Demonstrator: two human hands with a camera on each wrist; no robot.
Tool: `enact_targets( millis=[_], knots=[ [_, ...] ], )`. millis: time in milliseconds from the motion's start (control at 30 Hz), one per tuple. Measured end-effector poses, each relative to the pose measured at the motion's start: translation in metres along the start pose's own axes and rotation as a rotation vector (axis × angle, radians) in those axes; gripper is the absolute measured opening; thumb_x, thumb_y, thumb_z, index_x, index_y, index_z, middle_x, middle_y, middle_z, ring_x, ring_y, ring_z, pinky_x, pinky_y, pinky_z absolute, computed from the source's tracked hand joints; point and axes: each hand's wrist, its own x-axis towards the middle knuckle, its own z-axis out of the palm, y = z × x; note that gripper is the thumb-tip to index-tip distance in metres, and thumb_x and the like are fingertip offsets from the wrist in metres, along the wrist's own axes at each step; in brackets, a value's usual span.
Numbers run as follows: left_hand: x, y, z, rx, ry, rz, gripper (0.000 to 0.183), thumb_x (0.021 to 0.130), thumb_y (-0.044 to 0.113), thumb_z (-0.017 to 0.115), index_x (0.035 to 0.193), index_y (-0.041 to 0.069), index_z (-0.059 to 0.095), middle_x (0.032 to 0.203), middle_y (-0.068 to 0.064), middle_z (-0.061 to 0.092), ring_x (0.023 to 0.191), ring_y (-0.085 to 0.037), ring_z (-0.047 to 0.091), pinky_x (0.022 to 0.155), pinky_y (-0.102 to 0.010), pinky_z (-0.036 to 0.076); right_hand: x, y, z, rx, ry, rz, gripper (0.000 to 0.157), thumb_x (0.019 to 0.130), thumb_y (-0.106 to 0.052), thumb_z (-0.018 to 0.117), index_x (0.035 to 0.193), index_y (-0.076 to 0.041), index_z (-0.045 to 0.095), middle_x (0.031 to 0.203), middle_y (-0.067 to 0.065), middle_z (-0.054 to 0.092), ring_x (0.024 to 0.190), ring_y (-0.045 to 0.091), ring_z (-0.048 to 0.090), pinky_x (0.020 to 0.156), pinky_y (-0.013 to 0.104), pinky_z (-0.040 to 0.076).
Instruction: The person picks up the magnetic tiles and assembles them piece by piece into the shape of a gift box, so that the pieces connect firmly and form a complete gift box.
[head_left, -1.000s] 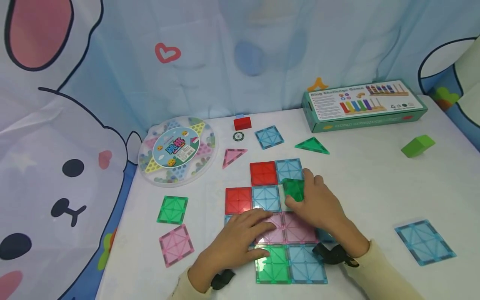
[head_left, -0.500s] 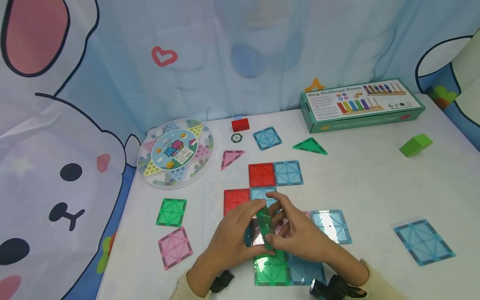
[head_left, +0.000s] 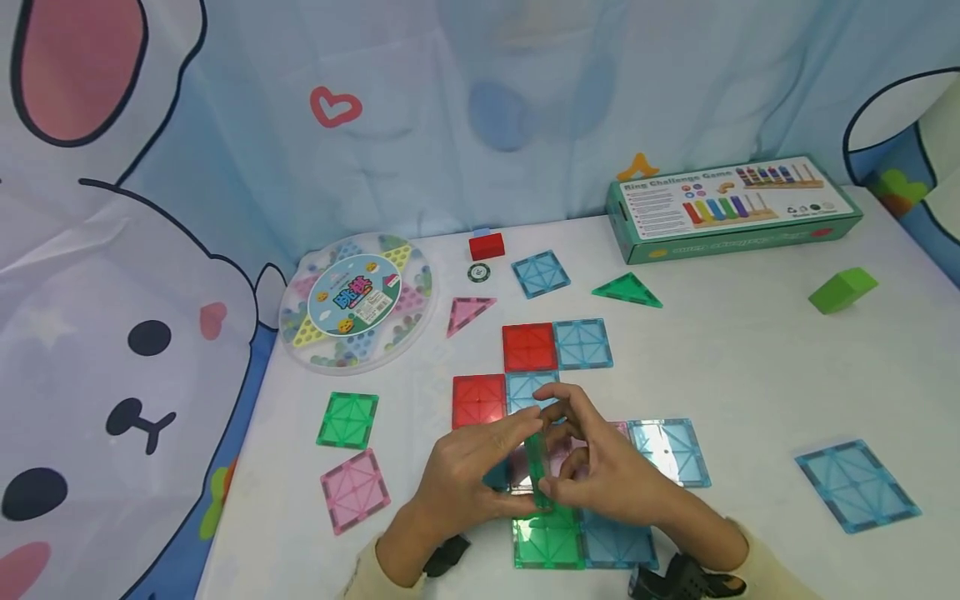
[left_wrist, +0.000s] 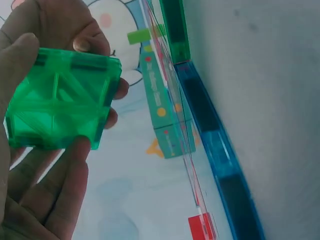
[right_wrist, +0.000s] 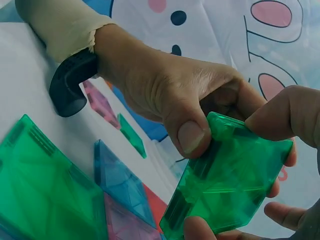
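Between both hands, above the assembled tiles, is a green translucent square magnetic tile, turned edge-on in the head view. My left hand grips opposite edges of it, thumb on the near edge and fingers at the far one. From the other side, my right hand pinches the same tile with curled fingers. Under the hands lies a flat layout of joined tiles: red squares, blue squares, a second green square and pink ones mostly hidden by the hands.
Loose at the left are a green square and a pink square; a blue one lies far right. Behind stand a round marble-game case, a green-edged game box, a red block and a green block.
My right hand has brought the green tile from the layout's upper right back toward me and leftward. My left hand has come off the layout and taken hold of it. The last half second shows little movement.
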Motion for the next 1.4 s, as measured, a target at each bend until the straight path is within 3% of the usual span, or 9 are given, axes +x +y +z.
enact_targets(
  millis=[333,600,833,1067,1133,1233,1300,1400],
  knots=[
    [0.003,0.001,-0.002,0.052,0.045,0.045,0.067,0.084,0.048,0.066,0.125,-0.004,0.058,0.121,-0.015,0.063,0.099,-0.016,0.067,0.077,-0.021,0.053,0.001,0.0,0.002,0.062,-0.001,-0.037,0.081,0.077,-0.003,0.073,0.139,-0.023,0.026,0.125,0.008,0.044,0.104,0.031,0.054,0.062,0.037,0.056],
    [0.003,-0.001,-0.004,0.003,-0.002,0.056,0.068,0.075,0.038,0.076,0.127,-0.002,0.057,0.124,-0.014,0.061,0.101,-0.015,0.065,0.077,-0.02,0.053,-0.001,0.001,0.002,0.02,-0.013,-0.041,0.078,0.077,-0.005,0.074,0.138,-0.023,0.028,0.125,0.004,0.045,0.101,0.028,0.054,0.061,0.035,0.055],
    [0.0,-0.005,-0.007,-0.021,-0.04,0.069,0.068,0.078,0.044,0.073,0.127,-0.001,0.057,0.125,-0.013,0.061,0.108,-0.014,0.062,0.08,-0.021,0.052,-0.002,0.0,0.007,-0.062,-0.019,-0.02,0.075,0.078,-0.009,0.073,0.137,-0.023,0.027,0.117,0.001,0.047,0.094,0.023,0.053,0.06,0.031,0.055],
    [0.0,-0.01,-0.014,-0.209,-0.021,-0.016,0.082,0.062,0.029,0.086,0.126,-0.009,0.053,0.122,-0.017,0.062,0.104,-0.019,0.065,0.083,-0.026,0.052,-0.002,-0.001,-0.007,-0.087,-0.003,-0.069,0.086,0.071,0.0,0.075,0.139,-0.02,0.027,0.126,0.0,0.043,0.103,0.023,0.054,0.068,0.034,0.056],
    [0.0,-0.012,-0.016,-0.208,0.019,-0.024,0.082,0.063,0.029,0.086,0.126,-0.011,0.052,0.12,-0.019,0.062,0.101,-0.021,0.066,0.081,-0.026,0.053,-0.001,0.0,-0.019,-0.197,0.03,-0.089,0.089,0.069,-0.004,0.079,0.14,-0.019,0.027,0.127,-0.002,0.045,0.107,0.02,0.053,0.074,0.035,0.055],
    [0.002,-0.015,-0.017,-0.148,0.082,-0.037,0.077,0.069,0.033,0.081,0.124,-0.012,0.053,0.12,-0.02,0.062,0.1,-0.024,0.066,0.08,-0.028,0.054,-0.001,0.004,-0.044,-0.487,0.118,-0.073,0.093,0.066,-0.013,0.083,0.141,-0.02,0.028,0.13,-0.002,0.046,0.11,0.017,0.049,0.083,0.041,0.051],
    [0.003,-0.016,-0.017,-0.118,0.115,-0.053,0.074,0.072,0.036,0.079,0.123,-0.012,0.054,0.12,-0.02,0.062,0.099,-0.025,0.066,0.08,-0.03,0.054,-0.003,0.01,-0.064,-0.717,0.185,-0.024,0.094,0.065,-0.017,0.084,0.142,-0.019,0.029,0.131,0.001,0.047,0.113,0.02,0.047,0.088,0.048,0.046],
    [0.002,-0.017,-0.017,-0.106,0.119,-0.083,0.073,0.073,0.037,0.077,0.124,-0.01,0.054,0.122,-0.019,0.061,0.101,-0.026,0.065,0.083,-0.031,0.053,-0.008,0.022,-0.091,-0.938,0.228,0.073,0.094,0.064,-0.014,0.084,0.142,-0.015,0.032,0.132,0.011,0.048,0.114,0.032,0.046,0.088,0.059,0.04]
  ],
)
